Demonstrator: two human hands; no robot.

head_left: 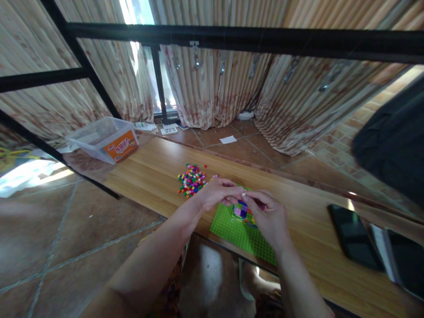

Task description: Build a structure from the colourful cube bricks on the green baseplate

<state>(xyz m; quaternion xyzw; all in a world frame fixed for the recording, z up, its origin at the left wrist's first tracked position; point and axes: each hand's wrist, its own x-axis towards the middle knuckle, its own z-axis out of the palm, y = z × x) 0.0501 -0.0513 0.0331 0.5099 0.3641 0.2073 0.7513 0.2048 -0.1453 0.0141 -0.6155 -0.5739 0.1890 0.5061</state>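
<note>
Over a green studded baseplate (228, 227) on the bench, my two hands meet at the fingertips. Between thumb and fingers, my right hand (270, 214) pinches a small white brick (244, 194). My left hand (220, 193) reaches in from the left, its fingertips close against the same brick; whether it grips the brick too is hard to make out. Beneath the hands, a block of multicoloured bricks (243, 210) stands on the baseplate, partly covered by my right hand. A heap of small coloured bricks (192, 180) lies left of my left hand.
A clear plastic box (96, 139) with an orange label stands at the bench's far left end. On the right of the wooden bench (308, 221) lie a black tablet-like device (354, 236) and another dark flat object (407, 260). A black metal frame (212, 35) crosses before the curtains.
</note>
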